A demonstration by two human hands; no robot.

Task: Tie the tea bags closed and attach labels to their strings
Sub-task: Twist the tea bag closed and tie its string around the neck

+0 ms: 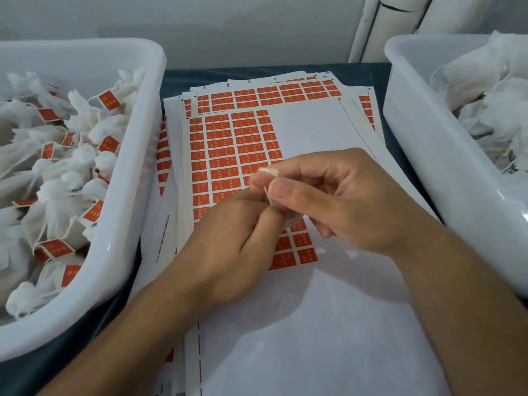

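- The thin white string point(267, 194) you're working on sits right between your two hands, over the middle of the label sheet point(328, 130); the visible bit runs nearly upright, tilted slightly toward the left at the top. What hangs off it is hidden by your fingers.
- Your right hand point(337, 201) is curled up, thumb and forefinger pinching a small white scrap with the string at its tip.
- Your left hand point(228, 247) is curled too, fingertips pressed up against the right thumb at the string; can't tell exactly how it grips.
- Sheets are stacked on the dark desk point(183, 78), covered in rows of red labels point(223, 144) with yellowish print, too blurry to read.
- Left tub point(134, 195) holds tied tea bags point(71, 195) with red tags; right tub point(423, 144) holds plain white bags point(497, 110).
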